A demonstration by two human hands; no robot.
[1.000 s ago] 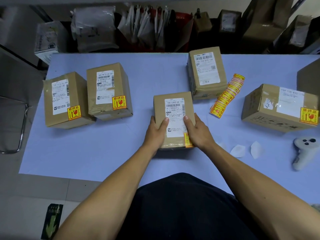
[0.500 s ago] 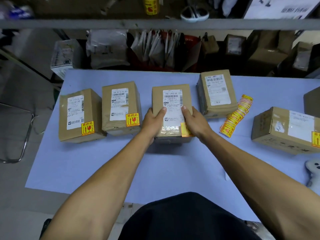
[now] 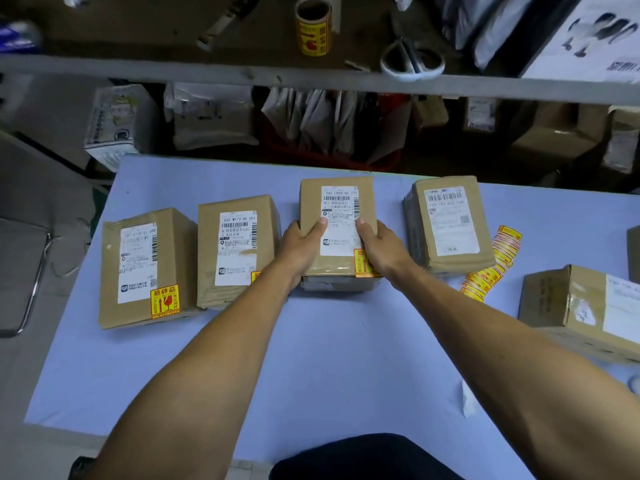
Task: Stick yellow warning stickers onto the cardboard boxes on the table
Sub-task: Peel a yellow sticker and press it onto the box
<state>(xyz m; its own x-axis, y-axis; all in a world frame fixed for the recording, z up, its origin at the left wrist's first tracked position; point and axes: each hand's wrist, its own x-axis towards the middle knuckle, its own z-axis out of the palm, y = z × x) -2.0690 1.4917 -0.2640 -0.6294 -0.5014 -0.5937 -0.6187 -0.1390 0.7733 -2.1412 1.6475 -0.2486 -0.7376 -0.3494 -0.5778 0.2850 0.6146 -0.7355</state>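
I hold a cardboard box (image 3: 337, 202) with a white label between both hands on the blue table (image 3: 329, 358). My left hand (image 3: 301, 249) grips its left side, my right hand (image 3: 382, 247) its right side, partly covering a yellow sticker (image 3: 360, 263) at its near right corner. Two boxes stand to the left: the far-left box (image 3: 145, 268) shows a yellow sticker (image 3: 165, 299), and the second box (image 3: 237, 249) has its sticker mostly hidden behind my left wrist. Another box (image 3: 448, 223) stands to the right. A strip of yellow stickers (image 3: 491, 271) lies beside it.
A further box (image 3: 585, 310) sits at the right edge. Peeled white backing paper (image 3: 465, 398) lies near my right forearm. A shelf (image 3: 311, 76) above the table's far edge carries a yellow sticker roll (image 3: 313, 29) and scissors (image 3: 412, 62). Parcels are stacked behind the table.
Both hands have pushed the held box away from me, from the table's middle into the row between the second box and the right-hand box. The camera has tilted up.
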